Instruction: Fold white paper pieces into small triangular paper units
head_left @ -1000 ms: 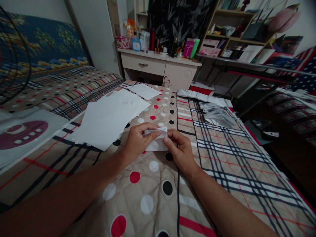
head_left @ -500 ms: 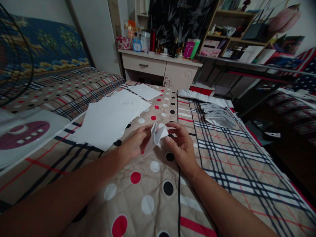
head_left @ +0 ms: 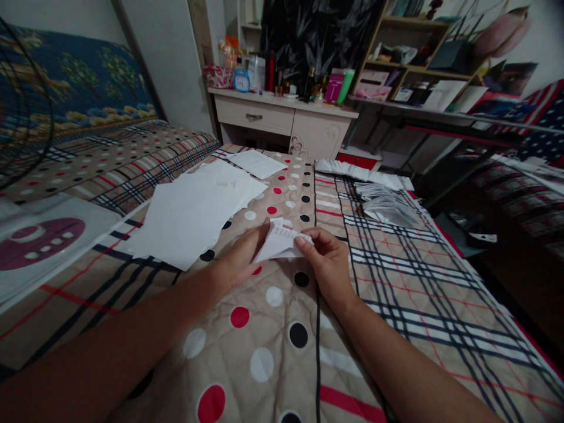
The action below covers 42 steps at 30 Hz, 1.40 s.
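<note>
A small folded white paper [head_left: 281, 242] with faint printed lines is held above the quilt, in the middle of the head view. My right hand [head_left: 328, 258] pinches its right edge, thumb on top and fingers behind. At the paper's left side, my left hand [head_left: 245, 251] is closed on it, its fingers partly hidden behind the sheet. To the left lies a spread stack of white sheets [head_left: 189, 205], the top one with a faint printed mark. A smaller white stack [head_left: 259, 164] lies just beyond it.
On the right of the patterned quilt [head_left: 264, 329] lie a pile of folded papers [head_left: 383, 202] and a long white row [head_left: 361, 171] behind it. A white plastic bag [head_left: 57, 235] with a purple print is at left. A dresser [head_left: 282, 120] stands beyond the bed.
The paper was standing partly opened between my hands; now it is folded flatter and tilted, printed lines showing. My right thumb has come down onto its edge.
</note>
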### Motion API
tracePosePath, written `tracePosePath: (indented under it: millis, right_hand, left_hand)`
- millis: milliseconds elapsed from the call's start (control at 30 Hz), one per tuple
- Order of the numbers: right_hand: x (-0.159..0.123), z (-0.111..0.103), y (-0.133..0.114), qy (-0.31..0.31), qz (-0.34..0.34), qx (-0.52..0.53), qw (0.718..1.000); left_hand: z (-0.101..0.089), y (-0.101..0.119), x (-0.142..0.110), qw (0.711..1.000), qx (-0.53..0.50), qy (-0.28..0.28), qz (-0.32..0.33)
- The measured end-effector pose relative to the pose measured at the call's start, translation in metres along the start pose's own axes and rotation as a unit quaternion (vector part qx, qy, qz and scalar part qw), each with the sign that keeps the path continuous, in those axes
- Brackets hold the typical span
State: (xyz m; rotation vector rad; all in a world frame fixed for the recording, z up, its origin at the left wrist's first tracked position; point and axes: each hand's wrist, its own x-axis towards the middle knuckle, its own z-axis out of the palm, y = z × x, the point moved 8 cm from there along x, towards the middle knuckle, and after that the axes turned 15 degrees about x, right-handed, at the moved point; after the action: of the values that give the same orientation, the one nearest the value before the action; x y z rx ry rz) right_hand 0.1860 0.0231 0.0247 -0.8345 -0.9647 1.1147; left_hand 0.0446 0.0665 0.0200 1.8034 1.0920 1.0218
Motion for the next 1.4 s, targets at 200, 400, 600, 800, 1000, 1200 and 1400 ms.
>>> tracePosePath:
  millis: [200,400,600,800,1000,1200,1400]
  right_hand:
    - [0.003,-0.01,0.006,0.026,0.017,-0.02,0.999]
    - [0.003,-0.005,0.006,-0.023,0.014,0.007,1.0]
    - [0.003,-0.001,0.015,-0.019,0.053,0.062,0.996]
    - [0.004,-0.011,0.016,0.038,0.066,0.063,0.995]
    - [0.005,-0.011,0.017,0.037,0.066,0.052,0.996]
    - [0.005,-0.008,0.02,0.024,0.081,0.048,0.995]
    - [0.005,-0.007,0.024,0.02,0.101,0.009,0.995]
  left_hand:
    - [-0.004,-0.011,-0.005,0.986,-0.146,-0.005,-0.076]
    - [-0.006,-0.015,-0.005,0.988,-0.122,0.028,-0.096]
    - [-0.005,-0.018,-0.005,0.979,-0.161,0.035,-0.118]
    - [0.004,-0.006,-0.008,0.994,-0.078,-0.027,-0.069]
    - [-0.008,0.011,-0.01,0.991,0.113,0.051,0.045]
    - [-0.015,0.052,-0.025,0.891,0.352,0.137,0.252]
    - [-0.017,0.053,-0.027,0.879,0.358,0.147,0.278]
